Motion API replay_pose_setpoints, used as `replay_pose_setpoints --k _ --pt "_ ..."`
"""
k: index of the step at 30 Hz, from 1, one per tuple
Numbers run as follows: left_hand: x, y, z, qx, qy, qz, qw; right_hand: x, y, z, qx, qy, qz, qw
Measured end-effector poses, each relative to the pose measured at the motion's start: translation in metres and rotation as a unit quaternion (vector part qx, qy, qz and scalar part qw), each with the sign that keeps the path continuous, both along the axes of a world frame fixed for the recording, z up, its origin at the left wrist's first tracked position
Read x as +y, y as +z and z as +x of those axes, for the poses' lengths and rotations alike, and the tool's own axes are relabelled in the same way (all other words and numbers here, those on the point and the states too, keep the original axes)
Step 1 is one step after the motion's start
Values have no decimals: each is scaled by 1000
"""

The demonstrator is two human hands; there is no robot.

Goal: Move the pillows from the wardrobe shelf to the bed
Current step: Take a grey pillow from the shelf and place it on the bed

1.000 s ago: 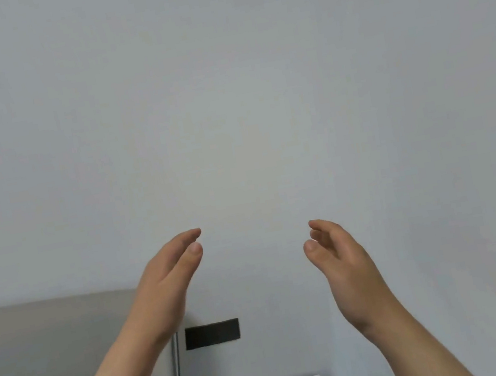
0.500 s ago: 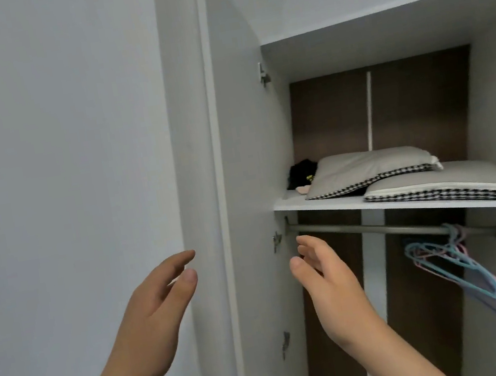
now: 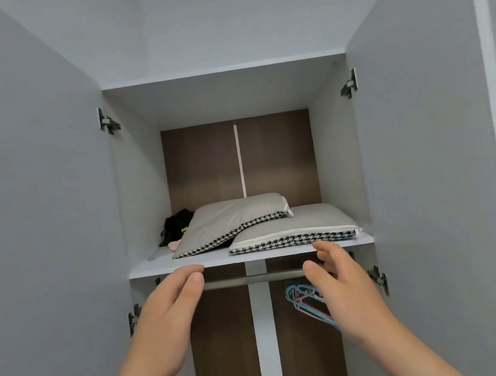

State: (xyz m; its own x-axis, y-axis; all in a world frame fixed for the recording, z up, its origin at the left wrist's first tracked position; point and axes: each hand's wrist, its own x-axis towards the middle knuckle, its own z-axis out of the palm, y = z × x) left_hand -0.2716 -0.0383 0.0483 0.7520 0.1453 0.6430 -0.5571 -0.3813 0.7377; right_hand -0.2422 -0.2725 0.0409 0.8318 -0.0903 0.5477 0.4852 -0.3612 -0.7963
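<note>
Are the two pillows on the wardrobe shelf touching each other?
Touching. The head view shows the left pillow resting its right end on top of the right pillow.

Single view only: head-worn wide-angle camera, so no second view shares the scene. It faces straight into an open grey wardrobe, square-on, tilted slightly up: the underside of the cabinet top shows at 12 o'clock. The white wardrobe shelf (image 3: pixel 187 264) sits just below frame centre, near eye level. Open door panels fill 9 and 3 o'clock, splayed by lens distortion. Camera is near, at arm's reach; both forearms enter from 6 o'clock.
</note>
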Motion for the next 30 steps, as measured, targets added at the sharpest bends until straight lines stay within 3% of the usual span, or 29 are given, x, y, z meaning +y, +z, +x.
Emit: replay_pose_setpoints --k 11,22,25,30 --pt "-6 2 128 -4 53 -39 998 -14 12 145 16 -10 -23 1000" --pt "42 48 315 -42 68 -28 996 48 74 309 -78 -133 -167 974" --pt "55 67 378 -10 101 -4 995 62 96 355 -61 -185 -230 953" --pt "66 91 479 116 157 117 974 72 128 416 26 -256 -330 908"
